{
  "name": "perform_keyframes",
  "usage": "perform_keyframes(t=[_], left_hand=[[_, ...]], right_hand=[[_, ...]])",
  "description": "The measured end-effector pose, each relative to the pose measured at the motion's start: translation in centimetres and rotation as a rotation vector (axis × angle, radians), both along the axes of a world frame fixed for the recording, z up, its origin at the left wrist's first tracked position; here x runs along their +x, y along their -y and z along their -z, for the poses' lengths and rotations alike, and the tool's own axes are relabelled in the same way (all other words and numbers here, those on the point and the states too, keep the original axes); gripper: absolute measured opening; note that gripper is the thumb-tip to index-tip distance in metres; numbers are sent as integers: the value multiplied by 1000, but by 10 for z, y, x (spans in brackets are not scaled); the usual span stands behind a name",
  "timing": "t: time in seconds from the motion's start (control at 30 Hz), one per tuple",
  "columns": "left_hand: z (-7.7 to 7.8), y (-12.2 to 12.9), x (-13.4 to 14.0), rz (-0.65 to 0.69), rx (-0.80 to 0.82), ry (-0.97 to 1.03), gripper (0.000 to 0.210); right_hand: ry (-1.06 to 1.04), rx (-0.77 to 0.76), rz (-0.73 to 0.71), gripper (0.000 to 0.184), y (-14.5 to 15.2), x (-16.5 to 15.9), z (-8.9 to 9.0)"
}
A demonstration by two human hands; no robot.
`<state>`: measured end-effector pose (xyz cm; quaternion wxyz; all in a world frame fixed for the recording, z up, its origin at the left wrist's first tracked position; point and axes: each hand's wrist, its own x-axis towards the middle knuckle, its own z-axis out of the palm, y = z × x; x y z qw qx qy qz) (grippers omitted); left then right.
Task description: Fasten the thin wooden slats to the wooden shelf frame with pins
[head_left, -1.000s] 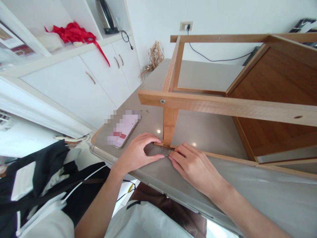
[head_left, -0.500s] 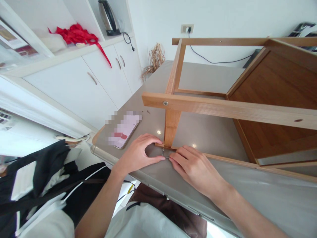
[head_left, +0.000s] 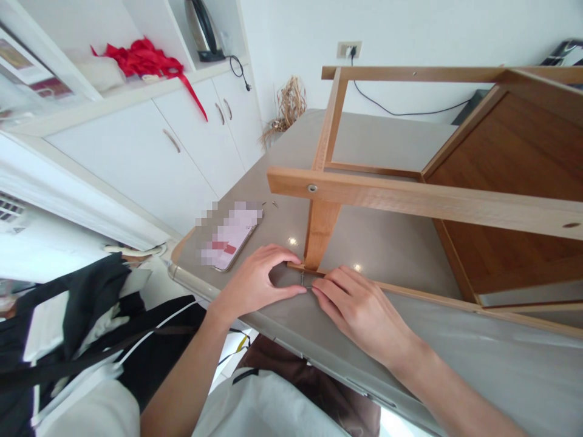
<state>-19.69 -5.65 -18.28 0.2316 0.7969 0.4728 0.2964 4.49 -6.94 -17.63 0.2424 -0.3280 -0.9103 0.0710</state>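
A wooden furniture frame [head_left: 325,226] lies on its side on the table. At its near left corner a metal bolt [head_left: 302,278] sticks out of the bottom rail toward me. My left hand [head_left: 255,281] spans this corner: its fingertips press on the rail's end, its thumb is at the bolt's outer end. My right hand [head_left: 359,306] pinches a thin metal rod, seemingly a hex key [head_left: 310,287], beside the thumb tip. Most of the rod is hidden by the right fingers.
A phone [head_left: 234,237] and a few small metal pieces [head_left: 274,204] lie on the grey table [head_left: 401,246] left of the frame. Dried stalks [head_left: 291,100] stand at the far edge. White cabinets [head_left: 141,145] with a kettle [head_left: 203,30] and red ribbon [head_left: 146,59] are at left.
The whole view has shifted slightly, so the frame appears a little further right. Both hands keep nearly the same hold at the bolt.
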Motion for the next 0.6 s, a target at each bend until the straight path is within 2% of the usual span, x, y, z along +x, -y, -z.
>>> perform_keyframes(t=[0.6], left_hand=[[0, -1, -2, 6, -18, -1, 38]], right_hand=[[-39, 25, -9, 11, 1, -4, 5]])
